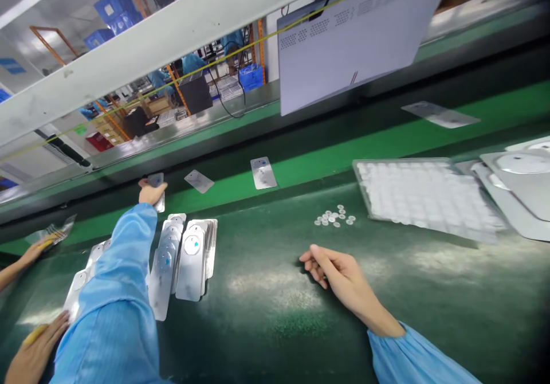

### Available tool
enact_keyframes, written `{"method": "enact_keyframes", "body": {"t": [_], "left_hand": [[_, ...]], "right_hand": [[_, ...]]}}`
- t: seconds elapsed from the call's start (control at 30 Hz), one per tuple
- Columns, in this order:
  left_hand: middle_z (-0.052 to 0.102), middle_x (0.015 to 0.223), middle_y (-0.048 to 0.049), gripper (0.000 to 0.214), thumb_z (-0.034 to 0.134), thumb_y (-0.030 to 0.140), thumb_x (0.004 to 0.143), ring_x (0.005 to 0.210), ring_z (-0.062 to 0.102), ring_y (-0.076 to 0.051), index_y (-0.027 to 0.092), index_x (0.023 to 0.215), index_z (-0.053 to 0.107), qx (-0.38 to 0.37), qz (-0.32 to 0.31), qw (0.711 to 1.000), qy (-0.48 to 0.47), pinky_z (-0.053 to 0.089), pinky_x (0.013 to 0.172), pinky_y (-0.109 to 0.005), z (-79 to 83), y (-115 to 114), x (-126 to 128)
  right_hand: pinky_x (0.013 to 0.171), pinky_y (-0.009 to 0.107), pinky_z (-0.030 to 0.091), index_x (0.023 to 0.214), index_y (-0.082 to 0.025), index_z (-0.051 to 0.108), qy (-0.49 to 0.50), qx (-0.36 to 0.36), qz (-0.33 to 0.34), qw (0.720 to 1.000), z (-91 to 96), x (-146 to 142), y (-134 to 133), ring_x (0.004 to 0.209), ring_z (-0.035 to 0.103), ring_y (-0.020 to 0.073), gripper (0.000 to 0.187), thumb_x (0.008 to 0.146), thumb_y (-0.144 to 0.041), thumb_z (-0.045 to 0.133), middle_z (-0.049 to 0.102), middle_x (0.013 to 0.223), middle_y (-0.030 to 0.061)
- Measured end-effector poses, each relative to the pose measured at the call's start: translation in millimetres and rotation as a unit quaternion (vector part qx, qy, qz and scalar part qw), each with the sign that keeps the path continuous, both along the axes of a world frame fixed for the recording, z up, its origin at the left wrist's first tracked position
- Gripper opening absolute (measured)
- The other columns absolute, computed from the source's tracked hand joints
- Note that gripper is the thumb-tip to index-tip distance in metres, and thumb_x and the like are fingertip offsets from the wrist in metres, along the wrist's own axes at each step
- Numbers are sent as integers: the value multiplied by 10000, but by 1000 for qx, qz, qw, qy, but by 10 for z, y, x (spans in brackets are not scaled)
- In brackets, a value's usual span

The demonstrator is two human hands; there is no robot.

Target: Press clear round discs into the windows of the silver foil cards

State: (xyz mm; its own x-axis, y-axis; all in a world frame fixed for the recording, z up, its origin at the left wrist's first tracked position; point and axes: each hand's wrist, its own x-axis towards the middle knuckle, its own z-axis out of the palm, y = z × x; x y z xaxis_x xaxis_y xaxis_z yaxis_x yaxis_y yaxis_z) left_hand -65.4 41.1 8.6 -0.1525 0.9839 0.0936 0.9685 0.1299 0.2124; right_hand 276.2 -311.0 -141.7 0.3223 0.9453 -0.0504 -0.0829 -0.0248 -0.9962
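Reaching forward, left hand (151,192) pinches a small metal plate (157,189) at the near edge of the green conveyor belt (378,143); fingers closed on it.
Step, as judged: setting a plate onto the belt, where two like plates (263,173) lie apart.
Right hand (339,275): resting on the dark bench (266,315), fingers loosely curled, holding nothing, near the small white discs (335,216).
Next move likely calls for a plate from the fanned stack (189,252).
Tray of discs (429,198): contents blurred.
Co-worker's hands (34,349), lower left, cut off; the yellow item held is possibly a tool.
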Motion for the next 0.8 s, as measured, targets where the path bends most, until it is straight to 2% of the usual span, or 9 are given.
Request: {"method": "enact_keyframes", "body": {"t": [0.07, 0.17, 0.23, 0.27, 0.37, 0.43, 0.53, 0.67, 0.8], "left_hand": [[662, 1299, -232, 751, 585, 428, 984, 1160, 681, -311, 22, 1541, 288, 19, -35, 999, -26, 517, 970, -384, 136, -255, 36], [730, 1098, -107, 864, 683, 425, 861, 954, 734, -306, 130, 1564, 275, 16, -151, 988, -35, 545, 859, -380, 134, -963, 37], [721, 912, -54, 972, 700, 500, 798, 785, 735, -328, 161, 1585, 241, -14, -185, 982, -19, 553, 729, -398, -54, -1515, 28], [717, 933, -70, 982, 684, 521, 790, 794, 736, -344, 164, 1588, 237, -11, -177, 984, -21, 557, 717, -414, -191, -1760, 32], [655, 1255, -199, 927, 613, 502, 807, 1089, 694, -406, 141, 1583, 258, 46, -158, 986, -27, 557, 868, -481, -647, -2239, 107], [593, 1344, -253, 886, 571, 498, 838, 1233, 604, -439, 92, 1574, 289, 66, -140, 988, -11, 509, 974, -542, -887, -2363, 201], [569, 1334, -281, 819, 499, 519, 915, 1269, 532, -468, 43, 1560, 333, 69, -90, 993, 17, 450, 999, -632, -1077, -2432, 349], [482, 1450, -293, 751, 487, 515, 954, 1350, 446, -461, 61, 1544, 384, 123, -57, 990, 29, 389, 1047, -653, -1136, -2494, 466], [486, 1476, -278, 688, 493, 497, 961, 1382, 437, -446, 84, 1508, 433, 168, -70, 983, 16, 312, 1110, -681, -1134, -2514, 478]], "right_hand": [[430, 249, 394, 788, -132, 745, -15, -3, 1, 1000, -2, 10, -23, 464, 506, 123, 672, 891, -776, 585, 624, 618, 55], [438, 273, 428, 815, -139, 734, -130, -17, 27, 991, 85, 18, 139, 455, 531, 144, 685, 985, -731, 434, 630, 614, 54], [530, 304, 502, 840, -144, 733, -256, -26, 37, 966, 203, 8, 442, 531, 603, 176, 629, 1037, -640, 399, 659, 649, 65], [619, 326, 541, 868, -141, 736, -308, -27, 31, 950, 273, -2, 641, 624, 651, 198, 563, 1048, -584, 438, 691, 712, 82], [879, 418, 572, 1123, -136, 707, -363, -21, -8, 932, 480, -52, 1280, 963, 695, 247, 348, 1021, -456, 616, 721, 1101, 127], [939, 466, 571, 1277, -148, 641, -376, -12, -15, 926, 590, -106, 1611, 1090, 671, 259, 372, 1006, -403, 670, 655, 1280, 124], [939, 477, 579, 1342, -154, 601, -385, 8, -5, 923, 694, -209, 1872, 1122, 659, 261, 391, 1013, -351, 673, 619, 1342, 123], [943, 467, 573, 1367, -138, 577, -392, 34, 14, 919, 791, -284, 1935, 1114, 659, 240, 422, 1019, -357, 670, 605, 1355, 129], [963, 448, 558, 1376, -107, 565, -392, 61, 23, 918, 956, -192, 1898, 1113, 659, 232, 487, 1016, -418, 667, 588, 1363, 124]]}}
